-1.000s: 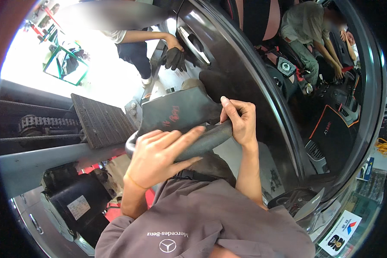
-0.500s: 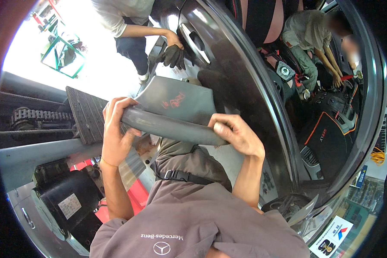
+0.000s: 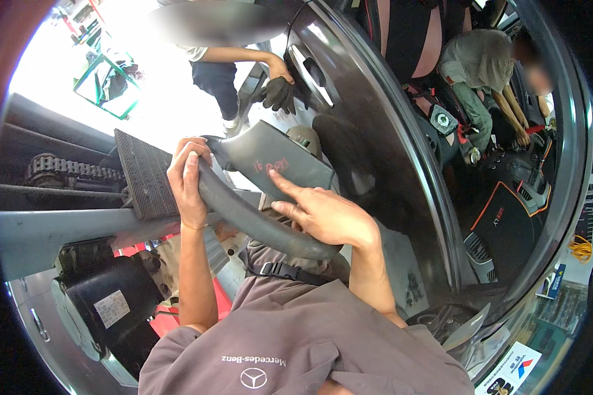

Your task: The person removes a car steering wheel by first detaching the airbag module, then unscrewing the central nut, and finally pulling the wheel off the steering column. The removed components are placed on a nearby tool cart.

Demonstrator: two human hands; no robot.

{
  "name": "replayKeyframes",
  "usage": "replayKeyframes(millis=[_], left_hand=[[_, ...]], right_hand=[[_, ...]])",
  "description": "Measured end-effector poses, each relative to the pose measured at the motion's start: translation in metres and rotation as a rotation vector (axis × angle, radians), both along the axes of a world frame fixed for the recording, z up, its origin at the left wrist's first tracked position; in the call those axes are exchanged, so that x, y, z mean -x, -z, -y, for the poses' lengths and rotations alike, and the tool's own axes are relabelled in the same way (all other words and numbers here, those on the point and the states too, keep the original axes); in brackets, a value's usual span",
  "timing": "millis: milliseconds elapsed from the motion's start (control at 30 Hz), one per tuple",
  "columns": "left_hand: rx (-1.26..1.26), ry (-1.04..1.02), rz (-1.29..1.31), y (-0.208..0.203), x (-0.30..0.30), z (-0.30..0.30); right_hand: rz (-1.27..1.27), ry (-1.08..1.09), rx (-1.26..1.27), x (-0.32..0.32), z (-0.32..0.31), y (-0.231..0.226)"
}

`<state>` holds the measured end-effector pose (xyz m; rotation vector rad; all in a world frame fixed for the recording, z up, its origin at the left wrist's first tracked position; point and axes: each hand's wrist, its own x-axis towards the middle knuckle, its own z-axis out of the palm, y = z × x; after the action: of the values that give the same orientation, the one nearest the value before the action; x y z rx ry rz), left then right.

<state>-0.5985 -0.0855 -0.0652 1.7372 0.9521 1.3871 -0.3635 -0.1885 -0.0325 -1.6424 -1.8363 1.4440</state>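
Note:
In front of my waist is a grey plastic car trim piece (image 3: 250, 220) with a thick, curved dark edge and a flat panel bearing a red handwritten mark. My left hand (image 3: 190, 181) is closed around its upper left end, fingers over the top. Over the panel lies my right hand (image 3: 329, 214), index finger stretched out with its tip at the red mark. Its thumb stands apart, and the other fingers are partly hidden near the curved edge.
A dark car door (image 3: 362, 131) stands close on the right, with the dashboard (image 3: 507, 217) beyond. Inside, a person (image 3: 478, 72) bends over the seats. Another person's hand (image 3: 280, 69), holding dark gloves (image 3: 278, 95), is beyond the panel. At left are a ribbed ramp plate (image 3: 145, 174) and a black motor (image 3: 105, 303).
My right hand has let go of the trim's right end and moved inward to point at the red mark. The trim has tilted, its right end dropping toward me.

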Motion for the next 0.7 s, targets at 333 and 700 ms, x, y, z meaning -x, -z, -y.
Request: replayKeyframes(millis=[333, 700], left_hand=[[0.079, -0.194, 0.017, 0.0, -0.006, 0.005], [0.141, -0.371, -0.364, -0.009, 0.009, 0.027]], right_hand=[[-0.182, 0.296, -0.151, -0.029, -0.011, -0.007], [-0.007, 0.614, -0.826, -0.022, -0.022, 0.006]])
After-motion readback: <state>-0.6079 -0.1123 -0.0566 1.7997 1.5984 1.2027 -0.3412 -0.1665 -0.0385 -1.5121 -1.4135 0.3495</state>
